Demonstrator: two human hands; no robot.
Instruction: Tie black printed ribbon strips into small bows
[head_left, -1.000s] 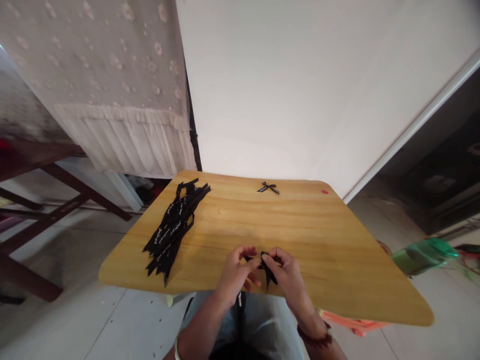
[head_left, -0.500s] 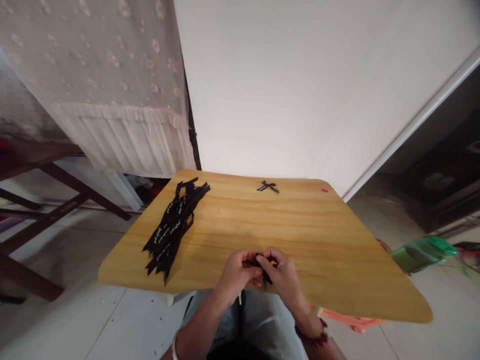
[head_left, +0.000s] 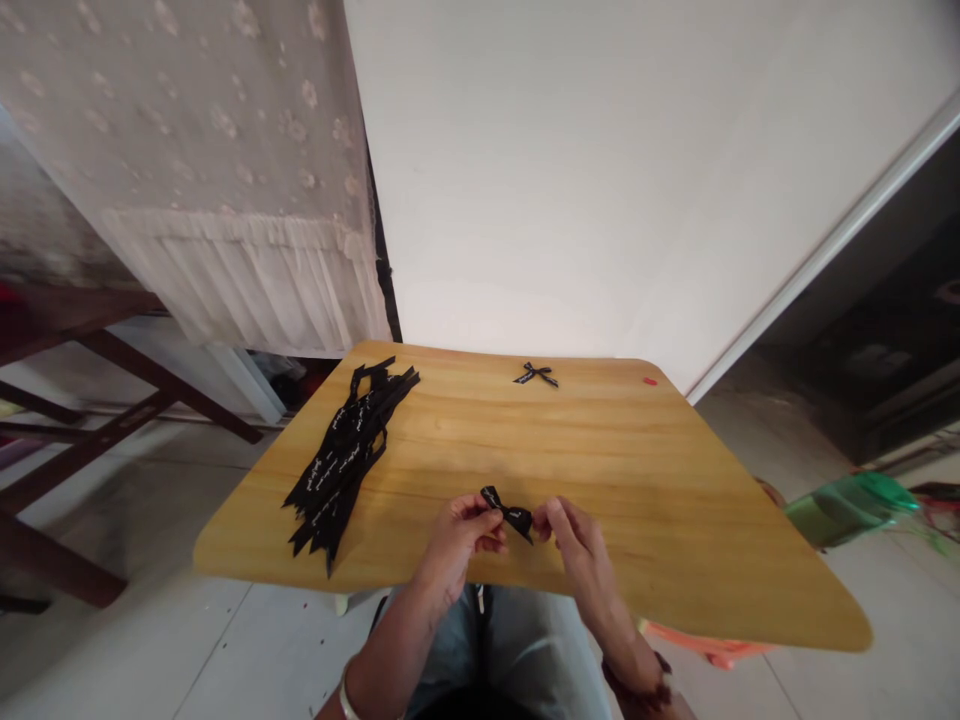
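A black ribbon bow (head_left: 516, 517) with white lettering is held up just above the near part of the table. My left hand (head_left: 461, 540) pinches it near its left loop between thumb and fingers. At the opposite end, my right hand (head_left: 577, 545) has its thumb and forefinger closed at the edge of the right loop; the exact contact is small and hard to see. Farther back on the wood lies another tied black bow (head_left: 537, 374). To the left is a heap of loose black ribbons (head_left: 345, 450) with white print and notched ends.
The wooden table (head_left: 637, 470) has rounded corners and stands against a white panel (head_left: 540, 180). Near its far right corner lies a small red piece (head_left: 650, 381). A green translucent object (head_left: 851, 508) is beyond the right edge, and a dark wooden stand (head_left: 135, 370) at left.
My hands have moved apart, the right one shifting rightward. The bow, mostly covered by my fingers before, now shows with both loops spread. The ribbon heap and the far bow stay put.
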